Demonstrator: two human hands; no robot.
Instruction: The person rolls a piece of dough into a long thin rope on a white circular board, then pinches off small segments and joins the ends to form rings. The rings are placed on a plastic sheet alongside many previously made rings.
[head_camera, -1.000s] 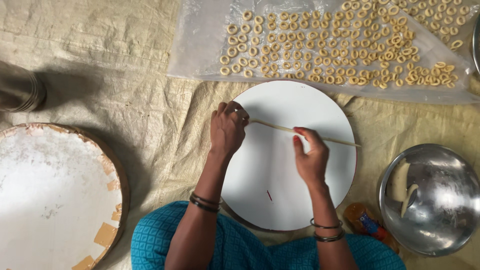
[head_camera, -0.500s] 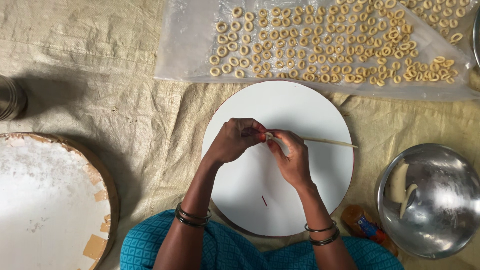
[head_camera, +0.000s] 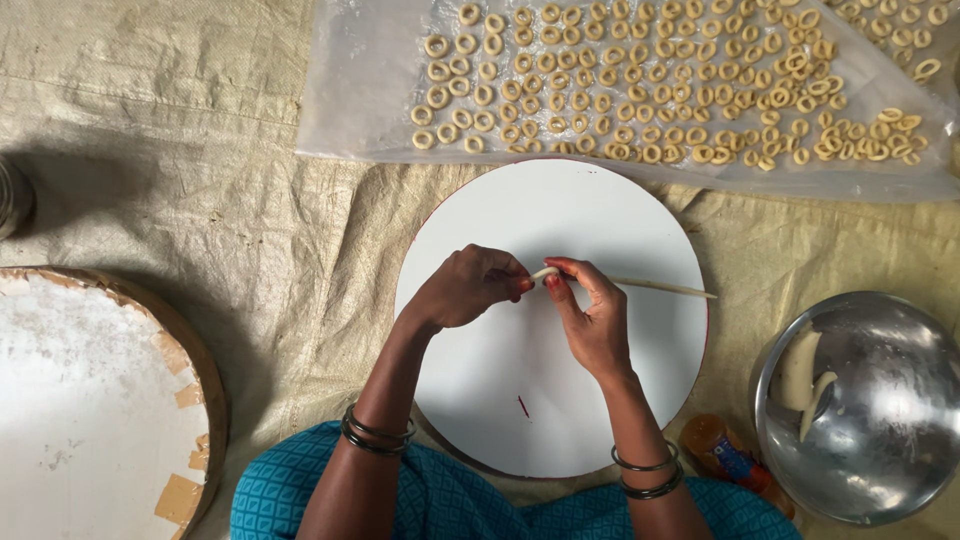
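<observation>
Both hands are pinching one thin dough rope (head_camera: 640, 285) over the middle of one round white board (head_camera: 480, 400): the left hand (head_camera: 470, 285) is closing on its near end, and the right hand (head_camera: 590, 320) is gripping just beside it. Many dozens of dough rings (head_camera: 650, 90), too many to count, are lying on one clear plastic sheet (head_camera: 340, 120), and one steel bowl (head_camera: 900, 440) is holding two dough lumps (head_camera: 805, 370)

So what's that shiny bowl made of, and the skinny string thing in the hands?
The bowl looks like polished steel: silvery, with mirror-like reflections. The thin strand seems to be soft dough, pale, matte and bending where the left hand and right hand pinch it.
</observation>
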